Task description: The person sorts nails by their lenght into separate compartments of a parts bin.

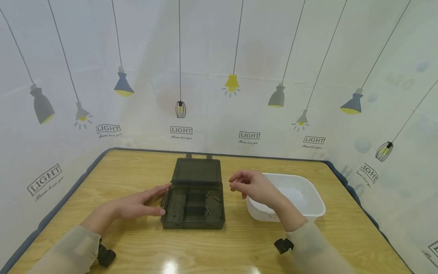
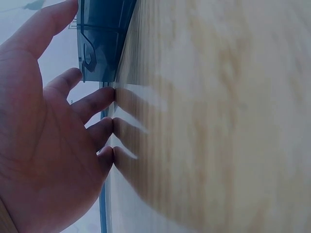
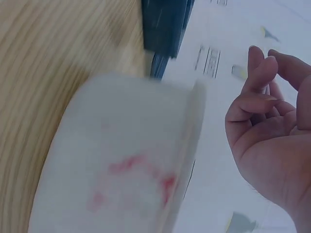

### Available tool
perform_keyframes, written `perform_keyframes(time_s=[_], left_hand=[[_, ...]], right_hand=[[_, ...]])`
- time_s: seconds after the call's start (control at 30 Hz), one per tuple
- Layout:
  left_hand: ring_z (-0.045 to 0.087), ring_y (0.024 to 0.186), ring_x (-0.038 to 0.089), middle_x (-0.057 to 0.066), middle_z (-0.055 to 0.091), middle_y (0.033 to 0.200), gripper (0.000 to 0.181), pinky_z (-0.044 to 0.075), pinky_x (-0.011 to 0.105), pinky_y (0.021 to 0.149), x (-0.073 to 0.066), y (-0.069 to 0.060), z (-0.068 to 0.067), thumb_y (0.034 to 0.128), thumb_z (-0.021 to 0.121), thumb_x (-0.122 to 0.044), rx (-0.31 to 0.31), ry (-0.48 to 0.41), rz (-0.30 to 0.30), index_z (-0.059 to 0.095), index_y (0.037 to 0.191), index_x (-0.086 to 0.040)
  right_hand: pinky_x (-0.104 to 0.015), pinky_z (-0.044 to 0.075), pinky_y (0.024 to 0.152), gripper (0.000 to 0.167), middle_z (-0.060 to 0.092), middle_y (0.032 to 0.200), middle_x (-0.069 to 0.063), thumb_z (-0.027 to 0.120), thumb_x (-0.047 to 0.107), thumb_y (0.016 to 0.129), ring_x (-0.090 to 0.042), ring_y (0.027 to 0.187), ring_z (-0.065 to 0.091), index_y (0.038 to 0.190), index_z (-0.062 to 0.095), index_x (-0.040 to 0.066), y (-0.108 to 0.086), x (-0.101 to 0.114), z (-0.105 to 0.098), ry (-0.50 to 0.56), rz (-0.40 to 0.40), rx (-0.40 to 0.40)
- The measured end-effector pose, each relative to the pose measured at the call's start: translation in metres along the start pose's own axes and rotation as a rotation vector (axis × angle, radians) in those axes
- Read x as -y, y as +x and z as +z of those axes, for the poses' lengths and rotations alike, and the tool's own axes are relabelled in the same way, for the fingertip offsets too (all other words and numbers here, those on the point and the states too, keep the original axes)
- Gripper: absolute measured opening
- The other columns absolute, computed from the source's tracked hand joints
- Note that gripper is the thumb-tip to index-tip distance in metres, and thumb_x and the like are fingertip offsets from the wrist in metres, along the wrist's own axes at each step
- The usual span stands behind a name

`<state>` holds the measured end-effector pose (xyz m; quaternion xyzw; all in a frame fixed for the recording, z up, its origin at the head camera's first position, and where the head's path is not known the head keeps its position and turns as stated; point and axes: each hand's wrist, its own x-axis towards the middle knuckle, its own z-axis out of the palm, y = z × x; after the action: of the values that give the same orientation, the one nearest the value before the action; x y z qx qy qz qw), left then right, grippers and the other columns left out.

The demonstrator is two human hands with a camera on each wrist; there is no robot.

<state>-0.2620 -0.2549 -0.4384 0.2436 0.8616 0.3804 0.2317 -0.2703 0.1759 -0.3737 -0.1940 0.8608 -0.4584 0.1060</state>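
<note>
A dark translucent compartment box (image 1: pixel 193 224) lies on the table with its lid (image 1: pixel 196 170) raised and tilted back. Several thin metal pieces, like screws or pins, lie in its compartments. At the box's left side rests my left hand (image 1: pixel 138 203), fingers extended and thumb near the front left corner. In the left wrist view its lower fingertips touch the tabletop. Between the box and a white tub (image 1: pixel 285 217) my right hand (image 1: pixel 258 186) hovers, fingers bent and thumb close to the index fingertip. Whether something small sits between those fingertips cannot be made out.
The white tub stands right of the box, partly behind the right forearm; reddish marks show on its side in the right wrist view. A wooden table (image 1: pixel 191 251) carries everything. A white curtain (image 1: pixel 205 49) printed with lamps surrounds its back and sides.
</note>
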Motion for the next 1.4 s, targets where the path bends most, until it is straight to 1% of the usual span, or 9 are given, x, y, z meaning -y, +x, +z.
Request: perform_keyframes(time_s=[0.17, 0.27, 0.37, 0.5, 0.6, 0.7, 1.03, 1.17, 1.4], left_hand=[[0.018, 0.170, 0.046, 0.019, 0.019, 0.184, 0.095, 0.017, 0.072, 0.134, 0.001, 0.001, 0.001, 0.1076, 0.070, -0.047, 0.007, -0.007, 0.000, 0.010, 0.179, -0.025], [0.018, 0.170, 0.046, 0.020, 0.019, 0.184, 0.095, 0.017, 0.072, 0.134, 0.002, 0.001, 0.001, 0.1079, 0.069, -0.046, 0.009, -0.007, 0.004, 0.010, 0.179, -0.025], [0.018, 0.169, 0.047, 0.020, 0.019, 0.184, 0.095, 0.017, 0.072, 0.134, 0.003, 0.001, 0.000, 0.1080, 0.070, -0.045, 0.009, -0.004, 0.007, 0.010, 0.179, -0.024], [0.017, 0.169, 0.048, 0.021, 0.018, 0.183, 0.096, 0.017, 0.073, 0.134, 0.001, 0.001, -0.001, 0.1081, 0.070, -0.045, 0.011, -0.002, 0.010, 0.009, 0.179, -0.022], [0.017, 0.169, 0.048, 0.022, 0.018, 0.183, 0.096, 0.016, 0.073, 0.134, -0.001, 0.001, -0.002, 0.1081, 0.070, -0.044, 0.012, -0.004, 0.013, 0.009, 0.179, -0.021], [0.017, 0.169, 0.048, 0.022, 0.019, 0.183, 0.096, 0.016, 0.072, 0.134, -0.002, 0.001, -0.002, 0.1078, 0.070, -0.044, 0.009, 0.000, 0.016, 0.010, 0.179, -0.020], [0.018, 0.169, 0.049, 0.021, 0.020, 0.183, 0.096, 0.015, 0.073, 0.133, -0.001, -0.001, 0.001, 0.1070, 0.071, -0.044, 0.002, 0.003, 0.013, 0.011, 0.179, -0.022], [0.018, 0.169, 0.048, 0.020, 0.020, 0.183, 0.096, 0.016, 0.072, 0.134, 0.000, 0.000, 0.001, 0.1069, 0.071, -0.045, 0.000, 0.008, 0.007, 0.011, 0.179, -0.025], [0.020, 0.168, 0.049, 0.022, 0.022, 0.182, 0.096, 0.015, 0.073, 0.133, -0.001, 0.000, 0.001, 0.1068, 0.071, -0.045, -0.005, 0.025, 0.008, 0.012, 0.179, -0.022]], right_hand=[[-0.032, 0.060, 0.070, 0.026, 0.080, 0.107, -0.008, 0.072, 0.025, 0.108, -0.020, 0.081, 0.067, 0.124, 0.073, 0.005, -0.010, -0.024, -0.031, 0.015, 0.050, -0.042], [-0.032, 0.058, 0.073, 0.029, 0.080, 0.110, -0.012, 0.071, 0.028, 0.109, -0.019, 0.083, 0.067, 0.126, 0.073, 0.004, -0.014, -0.042, -0.045, -0.012, 0.087, -0.060], [-0.034, 0.055, 0.075, 0.030, 0.078, 0.113, -0.015, 0.072, 0.029, 0.108, -0.020, 0.085, 0.066, 0.126, 0.074, 0.004, -0.016, -0.059, -0.055, -0.052, 0.129, -0.062], [-0.036, 0.053, 0.082, 0.029, 0.076, 0.113, -0.013, 0.072, 0.028, 0.107, -0.023, 0.092, 0.066, 0.125, 0.074, 0.006, -0.017, -0.076, -0.064, -0.088, 0.192, -0.048], [-0.038, 0.054, 0.086, 0.026, 0.076, 0.113, -0.009, 0.073, 0.026, 0.106, -0.025, 0.099, 0.066, 0.123, 0.075, 0.006, -0.018, -0.084, -0.067, -0.097, 0.232, -0.033], [-0.038, 0.055, 0.085, 0.023, 0.076, 0.112, -0.008, 0.075, 0.023, 0.105, -0.026, 0.100, 0.065, 0.121, 0.076, 0.008, -0.018, -0.090, -0.069, -0.102, 0.257, -0.016], [-0.029, 0.046, 0.069, 0.024, 0.069, 0.106, -0.005, 0.078, 0.018, 0.101, -0.018, 0.083, 0.054, 0.123, 0.076, 0.008, -0.016, -0.109, -0.066, -0.084, 0.279, 0.019], [-0.031, 0.044, 0.074, 0.025, 0.067, 0.106, -0.005, 0.080, 0.018, 0.099, -0.019, 0.086, 0.053, 0.121, 0.077, 0.009, -0.016, -0.111, -0.066, -0.106, 0.284, 0.014], [-0.032, 0.044, 0.092, 0.026, 0.073, 0.122, -0.006, 0.082, 0.019, 0.096, -0.021, 0.109, 0.058, 0.121, 0.078, 0.013, -0.013, -0.114, -0.063, -0.153, 0.298, 0.043]])
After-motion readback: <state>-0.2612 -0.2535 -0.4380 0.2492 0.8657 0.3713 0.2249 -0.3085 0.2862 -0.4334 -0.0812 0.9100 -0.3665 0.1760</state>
